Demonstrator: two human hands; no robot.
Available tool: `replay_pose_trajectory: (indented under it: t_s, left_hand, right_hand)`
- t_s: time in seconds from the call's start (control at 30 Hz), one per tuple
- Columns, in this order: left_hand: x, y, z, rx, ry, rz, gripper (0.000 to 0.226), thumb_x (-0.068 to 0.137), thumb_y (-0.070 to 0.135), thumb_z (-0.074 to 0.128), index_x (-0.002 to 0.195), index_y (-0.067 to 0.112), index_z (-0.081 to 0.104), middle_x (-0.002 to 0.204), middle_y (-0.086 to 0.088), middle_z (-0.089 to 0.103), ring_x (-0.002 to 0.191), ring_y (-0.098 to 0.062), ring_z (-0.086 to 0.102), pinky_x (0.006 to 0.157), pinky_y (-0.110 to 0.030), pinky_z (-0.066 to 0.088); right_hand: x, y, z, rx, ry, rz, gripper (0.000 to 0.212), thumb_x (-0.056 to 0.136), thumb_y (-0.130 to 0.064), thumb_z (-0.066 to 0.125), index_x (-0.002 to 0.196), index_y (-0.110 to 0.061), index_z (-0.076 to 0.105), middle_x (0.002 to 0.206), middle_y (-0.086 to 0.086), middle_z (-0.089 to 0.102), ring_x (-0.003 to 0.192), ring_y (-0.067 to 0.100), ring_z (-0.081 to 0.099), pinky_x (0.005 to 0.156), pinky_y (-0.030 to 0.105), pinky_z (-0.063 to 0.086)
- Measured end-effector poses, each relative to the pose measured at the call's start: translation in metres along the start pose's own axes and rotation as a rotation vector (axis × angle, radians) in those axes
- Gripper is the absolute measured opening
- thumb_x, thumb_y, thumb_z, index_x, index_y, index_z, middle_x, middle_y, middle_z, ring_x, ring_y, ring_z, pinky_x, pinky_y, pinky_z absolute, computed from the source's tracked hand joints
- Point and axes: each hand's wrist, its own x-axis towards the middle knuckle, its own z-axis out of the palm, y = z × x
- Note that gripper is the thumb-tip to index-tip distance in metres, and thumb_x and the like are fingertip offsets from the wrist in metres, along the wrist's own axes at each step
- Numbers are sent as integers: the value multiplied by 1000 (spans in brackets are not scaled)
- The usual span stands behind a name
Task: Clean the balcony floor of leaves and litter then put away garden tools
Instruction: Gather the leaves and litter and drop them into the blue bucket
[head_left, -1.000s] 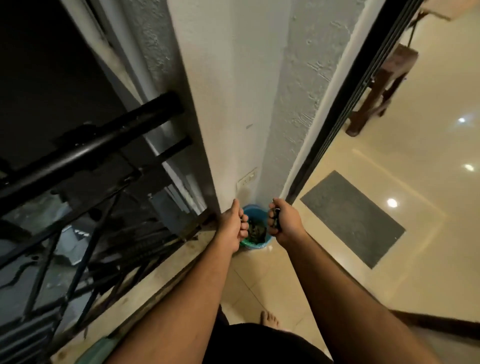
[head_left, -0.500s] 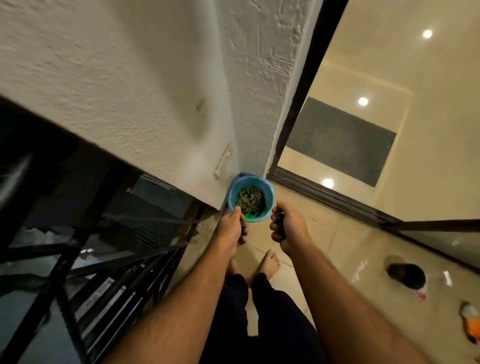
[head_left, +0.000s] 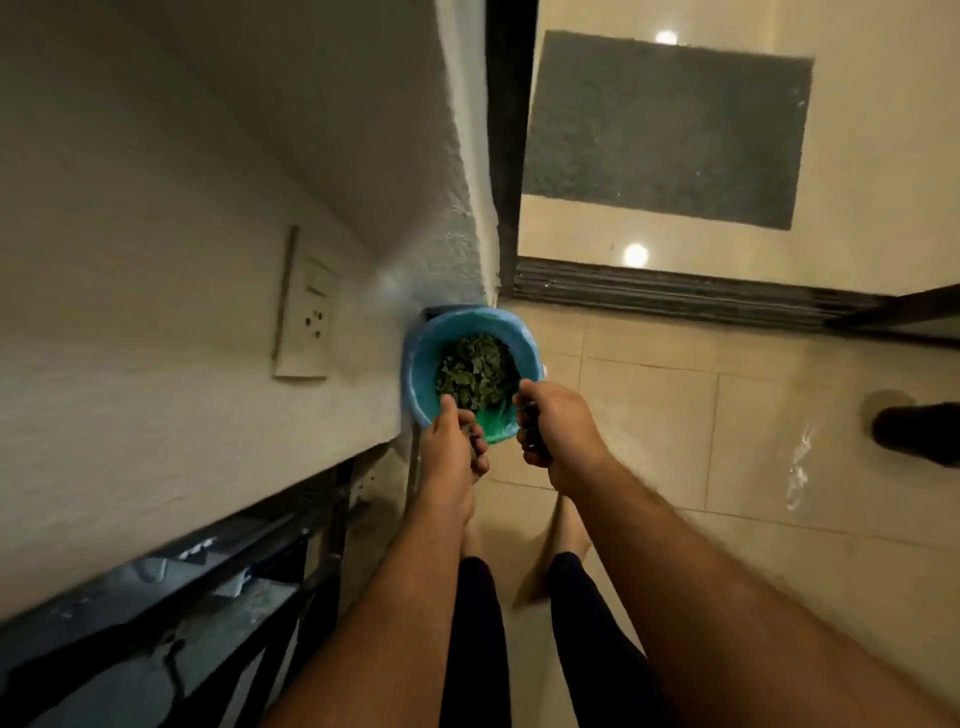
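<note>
Fingers of both hands curl around small dark loads above a blue bin (head_left: 423, 364) wedged in the balcony corner, where a person stands barefoot on the tiled floor (head_left: 649, 415). The left hand (head_left: 454, 452) pinches what looks like a clump of leaf debris, its fingertips drawn together just over the near rim. The right hand (head_left: 558, 428) grips something dark and slim; whether that is litter or a tool handle cannot be told. Green leaves (head_left: 475, 371) already heap the bin, which is lined with a green bag (head_left: 496, 423) and sits against the wall below a socket plate (head_left: 306, 306).

The step in hand appears to be dropping gathered scraps into the bin. Done well, both hands should move fully over the opening before letting go, since they hang at its near edge and loose bits could fall onto the tiles or slip towards the railing (head_left: 234, 597) at the left. Releasing low would help, as dry leaves drift. A dark object (head_left: 919, 431) lies on the floor well apart at the right, too blurred to identify.
</note>
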Motion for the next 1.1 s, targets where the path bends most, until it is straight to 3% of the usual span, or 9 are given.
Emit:
replay_pose_trajectory:
  t_s: [0.23,0.37,0.5,0.6,0.67,0.73,0.83,1.0,1.1]
  left_hand:
    - [129,-19,10,21,-42,1,45,102,54,37,88,16,56,71,-1,57,60,-12,52,52,-24,39]
    - [176,-27,12,-36,-39,-4,52,98,62,37,100,16,62,82,-3,62,73,-14,58,62,-28,47]
    - [201,-28,12,-128,-86,-28,73,96,69,32,143,15,45,140,-14,54,121,-27,56,99,-44,46]
    - [195,-22,12,-135,-86,-31,82,94,74,26,157,22,22,160,-13,29,146,-32,31,119,-52,23]
    - [188,-19,12,-125,-78,-10,82,93,75,25,157,24,21,161,-11,27,146,-31,30,120,-52,23]
    - [178,-16,12,-99,-80,4,80,93,74,23,156,24,24,160,-9,30,145,-30,33,118,-49,26]
    - [158,-12,15,-4,-101,25,78,94,73,20,156,26,25,160,-7,30,146,-26,31,115,-45,27]
    - [117,-7,20,212,-161,103,73,95,71,23,156,31,24,158,-3,33,144,-25,33,101,-38,36]
    - [77,-2,24,409,-207,217,73,94,71,29,154,28,30,153,-2,39,141,-25,37,114,-49,35]
  right_hand:
    - [127,58,16,26,114,-35,29,100,-30,55,77,-14,58,65,3,48,53,15,43,42,21,32]
    - [173,69,34,68,124,18,26,100,-36,54,88,-14,63,81,6,59,72,19,55,56,27,43]
    - [203,69,45,220,111,78,33,100,-44,50,100,-15,65,104,9,66,89,22,60,59,29,47]
    - [206,65,46,382,-12,94,66,94,-68,40,129,-16,60,123,6,65,111,21,60,82,36,52]
    - [200,62,46,458,-96,97,85,89,-79,31,140,-15,52,132,5,60,121,20,54,104,40,45]
    - [189,57,44,462,-119,92,93,86,-83,26,141,-13,51,133,7,59,117,20,56,97,37,48]
    - [165,51,39,404,-95,67,79,88,-81,22,131,-23,55,117,1,63,95,11,57,71,28,46]
    - [111,39,21,178,-40,-24,73,93,-74,23,140,-24,46,115,-6,57,95,3,51,92,31,40]
    - [64,26,-1,34,48,-133,46,100,-61,29,109,-28,61,93,-16,56,84,-2,52,79,26,47]
